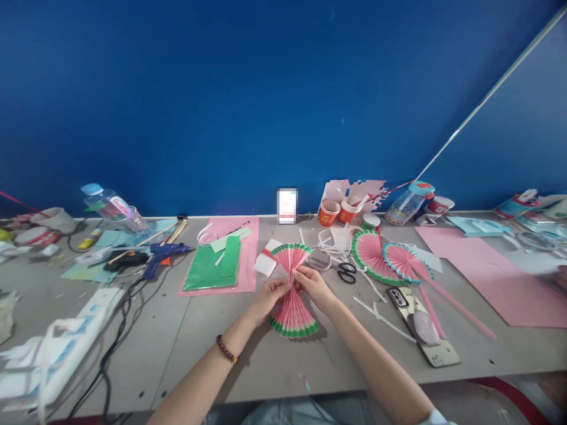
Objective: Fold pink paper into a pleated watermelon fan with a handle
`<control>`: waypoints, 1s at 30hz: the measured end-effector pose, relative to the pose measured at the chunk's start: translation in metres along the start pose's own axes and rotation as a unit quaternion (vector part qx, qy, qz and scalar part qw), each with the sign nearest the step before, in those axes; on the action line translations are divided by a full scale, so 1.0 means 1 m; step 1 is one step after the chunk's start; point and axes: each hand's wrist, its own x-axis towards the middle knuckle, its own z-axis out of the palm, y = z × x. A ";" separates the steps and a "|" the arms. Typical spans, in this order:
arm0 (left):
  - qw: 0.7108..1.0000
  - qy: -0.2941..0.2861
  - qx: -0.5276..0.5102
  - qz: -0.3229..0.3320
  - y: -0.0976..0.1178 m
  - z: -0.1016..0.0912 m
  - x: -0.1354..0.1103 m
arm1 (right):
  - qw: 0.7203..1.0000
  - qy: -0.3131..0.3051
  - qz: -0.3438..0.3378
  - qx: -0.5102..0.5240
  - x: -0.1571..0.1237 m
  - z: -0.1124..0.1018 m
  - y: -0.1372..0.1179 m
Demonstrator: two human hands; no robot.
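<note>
A pleated paper fan (294,316), pink with dark specks and a green edge, is spread into a bow shape above the table. My left hand (271,296) pinches its narrow middle from the left. From the right, my right hand (315,285) grips the same gathered middle, fingertips close to the other hand's. What lies between the fingertips is partly hidden. Right of my hands rest two round pleated fans, one green-edged (367,254) and one blue-edged (401,262). Black-handled scissors (347,273) lie between them and my right hand.
Green paper (204,268) lies on a pink sheet (248,236) at left, beside a blue glue gun (159,257) and cables. Paper cups (328,213) and a bottle (410,202) stand at the back. A phone (423,330) lies right; a power strip (80,342) lies left.
</note>
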 end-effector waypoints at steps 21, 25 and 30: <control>0.995 0.076 0.054 0.047 0.001 -0.004 0.003 | 0.980 0.167 -0.068 0.081 0.007 -0.013 -0.006; 0.991 0.124 0.010 0.057 0.004 -0.007 0.005 | 0.982 0.174 -0.044 0.052 0.006 -0.011 -0.007; 0.983 0.173 -0.014 0.064 0.003 -0.013 0.009 | 0.987 0.157 -0.019 0.026 0.004 -0.008 -0.010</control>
